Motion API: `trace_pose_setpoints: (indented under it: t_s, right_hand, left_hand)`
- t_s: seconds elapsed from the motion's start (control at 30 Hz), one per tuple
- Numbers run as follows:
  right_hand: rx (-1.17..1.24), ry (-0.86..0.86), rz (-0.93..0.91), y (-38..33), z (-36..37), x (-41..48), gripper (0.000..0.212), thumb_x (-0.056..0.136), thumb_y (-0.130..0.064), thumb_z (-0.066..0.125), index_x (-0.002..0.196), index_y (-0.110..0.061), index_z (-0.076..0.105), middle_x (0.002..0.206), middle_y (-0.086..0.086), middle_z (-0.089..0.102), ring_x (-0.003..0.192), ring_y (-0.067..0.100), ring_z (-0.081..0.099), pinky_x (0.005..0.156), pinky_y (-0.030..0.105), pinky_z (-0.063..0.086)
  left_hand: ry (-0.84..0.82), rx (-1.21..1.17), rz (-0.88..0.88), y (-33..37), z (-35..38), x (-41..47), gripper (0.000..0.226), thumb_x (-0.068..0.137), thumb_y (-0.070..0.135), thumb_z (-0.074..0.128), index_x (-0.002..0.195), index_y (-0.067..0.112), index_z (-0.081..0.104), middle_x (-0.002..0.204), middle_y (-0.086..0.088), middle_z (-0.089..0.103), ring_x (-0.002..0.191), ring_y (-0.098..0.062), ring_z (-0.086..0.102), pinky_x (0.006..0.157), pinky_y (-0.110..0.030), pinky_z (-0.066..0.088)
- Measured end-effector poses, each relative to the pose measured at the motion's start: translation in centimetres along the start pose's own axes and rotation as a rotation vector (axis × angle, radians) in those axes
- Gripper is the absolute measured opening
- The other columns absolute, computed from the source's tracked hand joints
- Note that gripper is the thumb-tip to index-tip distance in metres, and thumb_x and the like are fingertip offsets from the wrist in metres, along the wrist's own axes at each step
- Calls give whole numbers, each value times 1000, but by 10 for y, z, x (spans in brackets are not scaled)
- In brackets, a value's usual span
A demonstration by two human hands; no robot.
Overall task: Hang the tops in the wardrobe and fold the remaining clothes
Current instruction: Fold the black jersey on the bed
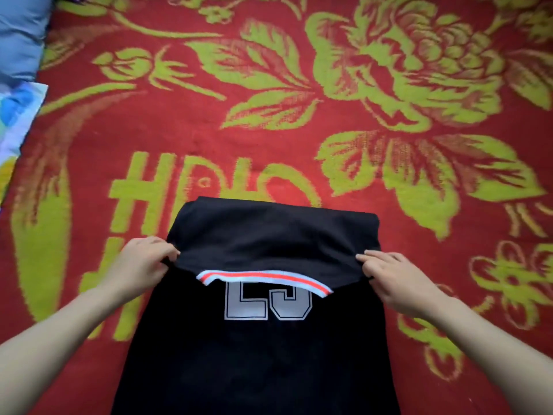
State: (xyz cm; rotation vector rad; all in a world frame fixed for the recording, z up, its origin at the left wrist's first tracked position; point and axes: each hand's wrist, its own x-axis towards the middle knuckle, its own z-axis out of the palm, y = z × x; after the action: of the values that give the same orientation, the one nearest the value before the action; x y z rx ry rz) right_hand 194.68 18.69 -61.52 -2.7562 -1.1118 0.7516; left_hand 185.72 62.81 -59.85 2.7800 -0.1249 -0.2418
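Note:
A black jersey point(263, 360) with a grey printed number lies on the red blanket, running from the middle of the view down to the bottom edge. Its far end is folded back toward me, so a grey, white and orange striped collar band point(263, 276) lies across the number's top. My left hand point(143, 260) pinches the left corner of the folded flap. My right hand point(392, 274) pinches the flap's right corner. Both hands sit just above the cloth at the same height.
The red blanket point(299, 121) with yellow-green flowers and lettering covers the whole surface. A blue pillow point(21, 34) lies at the top left. Below the pillow, a pale blue printed cloth point(18, 118) reaches in from the left edge.

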Motion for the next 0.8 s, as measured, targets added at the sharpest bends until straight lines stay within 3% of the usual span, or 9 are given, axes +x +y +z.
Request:
trace_pose_setpoints:
  t_s: [0.1,0.2,0.33,0.4,0.5,0.57,0.63,0.7,0.8]
  right_hand:
    - [-53,-71,21,-7,26,1,28,96,-16,37,121,-12,47,150,0,34,141,15,25,102,27,27]
    - [-178,-129,32,-9,32,3,32,97,-18,32,128,-14,38,153,-2,25,142,13,18,104,28,24]
    - [-220,-205,52,-10,25,3,35,96,-42,33,119,-17,42,149,-2,31,140,14,23,105,33,24]
    - [-199,-51,37,-20,12,8,44,91,-51,34,103,-15,56,129,6,54,122,22,49,94,36,40]
    - [-231,286,74,-28,-2,24,33,79,-41,64,86,-9,71,115,19,65,104,34,64,77,41,53]
    - [-196,281,166,-32,-2,41,46,73,-35,77,109,-6,68,131,24,53,119,39,54,87,48,49]
    - [-164,156,261,-35,7,58,65,89,-45,55,142,-12,39,152,21,22,141,35,24,107,48,30]
    - [-142,20,372,-29,21,66,70,95,-57,26,151,-20,5,158,13,-7,145,27,-6,115,45,7]
    - [-110,-100,468,-17,39,68,73,92,-64,15,150,-25,-8,157,5,-18,144,19,-18,115,46,-3]
  left_hand:
    - [-86,340,119,6,19,-12,23,48,4,45,59,10,65,63,1,66,63,-24,66,61,-36,47]
    - [-158,416,106,9,29,-15,33,59,12,29,58,10,62,62,-2,63,60,-26,64,57,-39,49]
    - [-438,557,53,18,34,-10,23,65,16,57,86,12,65,82,-3,64,81,-29,63,75,-46,46]
    - [-395,519,-2,21,32,-4,31,71,22,55,101,15,61,93,-3,63,91,-28,61,82,-43,43]
    - [-140,414,56,27,27,15,45,68,21,37,93,5,70,90,-16,66,76,-34,65,60,-40,49]
    - [-62,404,18,34,29,34,51,78,23,37,116,2,64,122,-22,60,103,-37,62,76,-45,51]
    - [-125,392,-89,33,44,50,56,95,34,41,143,6,34,151,-18,28,138,-33,31,105,-47,33]
    - [-277,389,-260,24,60,58,70,97,51,26,150,15,0,158,-8,-5,146,-23,-2,115,-43,10]
    - [-398,341,-408,4,77,60,76,90,66,15,147,26,-17,156,3,-19,144,-21,-13,114,-49,3]
